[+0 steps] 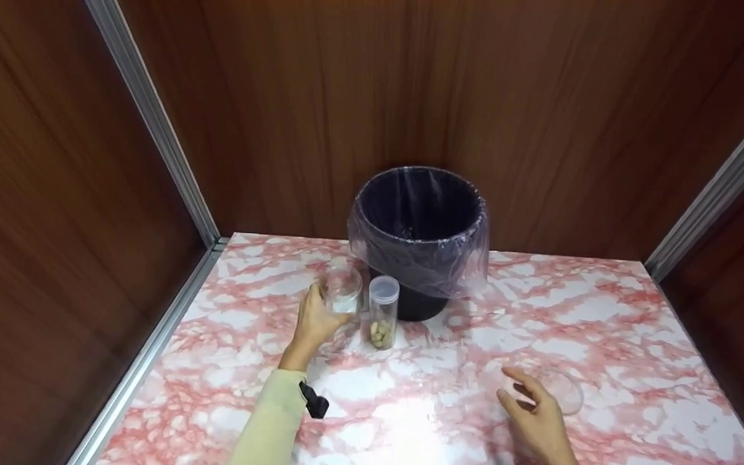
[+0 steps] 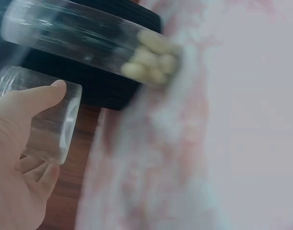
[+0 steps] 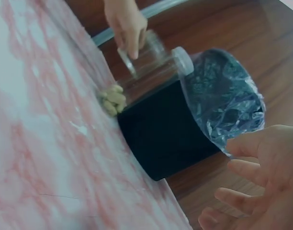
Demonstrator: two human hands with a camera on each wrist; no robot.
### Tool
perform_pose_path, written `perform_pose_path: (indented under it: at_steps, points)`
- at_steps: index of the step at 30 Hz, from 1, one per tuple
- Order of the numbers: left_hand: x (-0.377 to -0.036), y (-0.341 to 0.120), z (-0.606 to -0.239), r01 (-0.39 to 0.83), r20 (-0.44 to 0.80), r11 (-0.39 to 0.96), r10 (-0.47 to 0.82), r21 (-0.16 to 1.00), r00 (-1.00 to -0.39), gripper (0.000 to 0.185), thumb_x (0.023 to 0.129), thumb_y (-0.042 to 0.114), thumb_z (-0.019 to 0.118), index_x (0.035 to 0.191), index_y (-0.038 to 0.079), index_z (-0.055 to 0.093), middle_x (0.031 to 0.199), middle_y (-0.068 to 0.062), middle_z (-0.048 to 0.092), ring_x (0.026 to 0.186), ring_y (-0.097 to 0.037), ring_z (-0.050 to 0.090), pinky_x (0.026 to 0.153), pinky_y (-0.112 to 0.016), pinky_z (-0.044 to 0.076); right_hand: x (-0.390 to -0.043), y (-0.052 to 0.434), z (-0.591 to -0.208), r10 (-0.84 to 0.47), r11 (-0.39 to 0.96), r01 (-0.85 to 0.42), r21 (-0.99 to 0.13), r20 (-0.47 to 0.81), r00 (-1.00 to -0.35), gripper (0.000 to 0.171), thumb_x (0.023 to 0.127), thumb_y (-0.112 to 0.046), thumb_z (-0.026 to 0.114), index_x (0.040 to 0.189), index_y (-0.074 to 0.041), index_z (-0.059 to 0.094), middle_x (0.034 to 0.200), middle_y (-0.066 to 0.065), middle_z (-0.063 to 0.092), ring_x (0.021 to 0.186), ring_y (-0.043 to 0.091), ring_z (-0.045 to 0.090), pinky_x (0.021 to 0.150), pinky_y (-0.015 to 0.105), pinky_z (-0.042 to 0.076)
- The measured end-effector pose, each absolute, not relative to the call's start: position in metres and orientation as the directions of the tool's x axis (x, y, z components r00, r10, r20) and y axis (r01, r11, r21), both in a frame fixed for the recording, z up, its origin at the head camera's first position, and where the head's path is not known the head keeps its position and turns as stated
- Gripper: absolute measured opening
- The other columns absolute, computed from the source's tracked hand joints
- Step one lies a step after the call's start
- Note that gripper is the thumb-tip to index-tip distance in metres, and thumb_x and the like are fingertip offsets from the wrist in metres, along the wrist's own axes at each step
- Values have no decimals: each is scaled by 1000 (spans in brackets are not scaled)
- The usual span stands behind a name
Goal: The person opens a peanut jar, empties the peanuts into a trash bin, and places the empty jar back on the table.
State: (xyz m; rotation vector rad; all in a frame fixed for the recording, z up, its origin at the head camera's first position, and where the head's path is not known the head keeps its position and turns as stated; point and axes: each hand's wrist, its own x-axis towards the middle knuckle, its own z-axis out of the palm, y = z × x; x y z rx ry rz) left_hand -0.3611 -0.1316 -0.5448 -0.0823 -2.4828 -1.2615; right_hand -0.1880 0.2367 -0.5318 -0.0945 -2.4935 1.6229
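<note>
My left hand (image 1: 317, 320) grips a clear round jar (image 1: 344, 289), thumb on one side and fingers on the other. In the left wrist view nothing shows inside the jar (image 2: 53, 127). Right of it stands a tall clear tube (image 1: 383, 316) with a translucent cap (image 3: 183, 61); pale, nut-like pieces (image 3: 113, 99) lie at its bottom. My right hand (image 1: 535, 413) holds nothing, its fingers spread and loosely bent, at the right front of the table. Just beside it a clear round lid (image 1: 580, 395) lies flat.
A black bin (image 1: 420, 309) lined with a translucent purple bag (image 1: 411, 261) stands behind the tube, near the back wood panel (image 1: 281, 129). Red-and-white marbled tabletop (image 1: 359, 387) lies under everything. Wood panels with metal edge strips (image 1: 159, 123) enclose the sides.
</note>
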Motion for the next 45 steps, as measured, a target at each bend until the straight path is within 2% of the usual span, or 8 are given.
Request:
perform_pose_path:
  at_steps: [5, 12, 20, 25, 32, 38, 41, 45]
  points:
    - [-355, -138, -579, 181, 322, 604, -134, 776, -937, 92, 58, 18, 94, 133, -6, 45, 123, -24, 58, 114, -38, 55, 98, -46, 45, -180, 229, -542, 114, 383, -44, -923, 94, -989, 38, 92, -10, 67, 128, 0, 59, 134, 25, 51, 119, 48, 48, 91, 54, 49]
    - [-341, -145, -612, 115, 243, 615, -128, 780, -962, 92, 61, 22, 93, 134, -5, 45, 123, -22, 58, 113, -36, 56, 98, -46, 45, -172, 226, -549, 80, 386, -26, -922, 61, -995, 38, 93, -14, 67, 127, 1, 58, 137, 29, 44, 123, 53, 41, 90, 55, 49]
    - [-323, -145, -617, 63, 171, 528, -158, 847, -973, 100, 62, 8, 90, 141, -12, 32, 135, -30, 47, 125, -41, 46, 105, -46, 39, -179, 223, -545, 83, 421, -18, -907, 58, -995, 38, 92, -11, 67, 127, -1, 59, 136, 24, 47, 125, 50, 41, 92, 55, 48]
    - [-295, -135, -610, 15, 129, 440, -230, 898, -965, 83, 70, 2, 82, 139, -11, 36, 135, -32, 46, 125, -44, 45, 104, -48, 39, -194, 214, -537, 37, 492, -138, -860, 179, -983, 36, 90, -6, 70, 124, -1, 61, 130, 20, 52, 123, 40, 45, 89, 58, 48]
    - [-259, -121, -603, 144, 210, 381, -140, 913, -968, 62, 80, 5, 78, 133, -3, 48, 124, -25, 55, 117, -42, 51, 100, -52, 43, -229, 179, -513, -106, 566, -374, -735, 385, -917, 36, 85, -7, 75, 120, -5, 65, 125, 14, 57, 116, 33, 53, 85, 55, 52]
    - [-237, -106, -590, 272, 267, 351, 62, 896, -962, 52, 83, 12, 76, 130, 2, 55, 122, -21, 59, 113, -39, 55, 93, -53, 47, -276, 137, -483, -288, 595, -635, -493, 607, -741, 34, 79, -9, 80, 111, -5, 69, 114, 11, 62, 108, 26, 58, 91, 42, 49]
    - [-229, -98, -585, 274, 242, 335, 134, 902, -961, 48, 85, 13, 75, 129, 8, 57, 122, -18, 60, 113, -36, 56, 91, -51, 49, -298, 116, -470, -375, 645, -664, -378, 600, -707, 36, 79, -14, 80, 113, -7, 69, 115, 13, 62, 104, 29, 60, 87, 45, 51]
    - [-224, -92, -584, 259, 196, 339, 209, 905, -958, 44, 88, 13, 73, 129, 8, 58, 125, -16, 60, 113, -37, 55, 91, -50, 49, -320, 90, -459, -438, 758, -601, -254, 483, -758, 43, 81, -23, 77, 122, -13, 66, 119, 11, 60, 95, 32, 63, 73, 49, 55]
